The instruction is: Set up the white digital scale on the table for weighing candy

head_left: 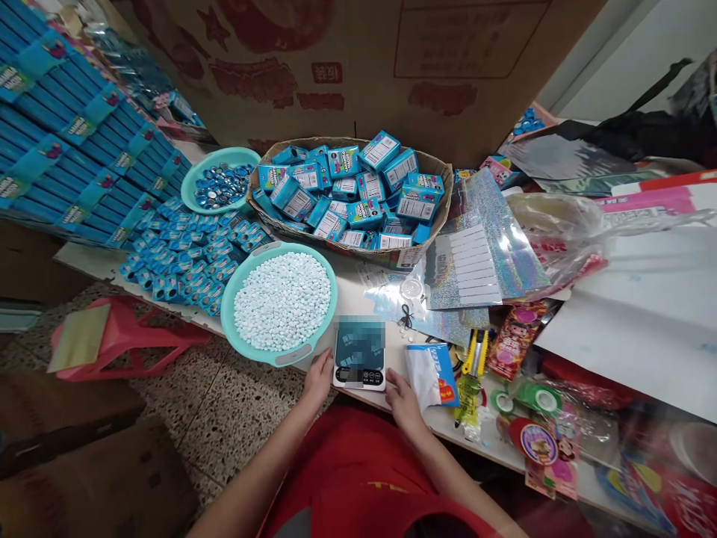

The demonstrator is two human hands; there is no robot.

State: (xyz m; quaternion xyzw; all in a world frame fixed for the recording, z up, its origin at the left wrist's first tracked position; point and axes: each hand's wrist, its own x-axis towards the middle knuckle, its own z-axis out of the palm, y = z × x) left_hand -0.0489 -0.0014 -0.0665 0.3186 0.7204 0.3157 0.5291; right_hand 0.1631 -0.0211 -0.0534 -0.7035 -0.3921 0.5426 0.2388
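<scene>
A small digital scale (pixel 359 353) with a dark top and a white front edge lies at the table's front. My left hand (pixel 319 378) holds it by the left side, fingers curled against the edge. On the opposite side my right hand (pixel 404 399) has its fingertips against the lower right edge. Left of the scale stands a turquoise basin (pixel 237 340) full of small white tablets (pixel 283 299). To its right lies a blue-and-white packet of tissues (pixel 431 373), near my right hand.
Behind is a cut carton (pixel 403 258) of blue candy boxes. Small blue pieces (pixel 190 254) pile up left, by a bowl (pixel 193 168) of shiny caps and stacked blue boxes (pixel 67 142). Rightward lie a yellow cutter (pixel 475 359), green tape (pixel 544 397) and silver sheets (pixel 493 232).
</scene>
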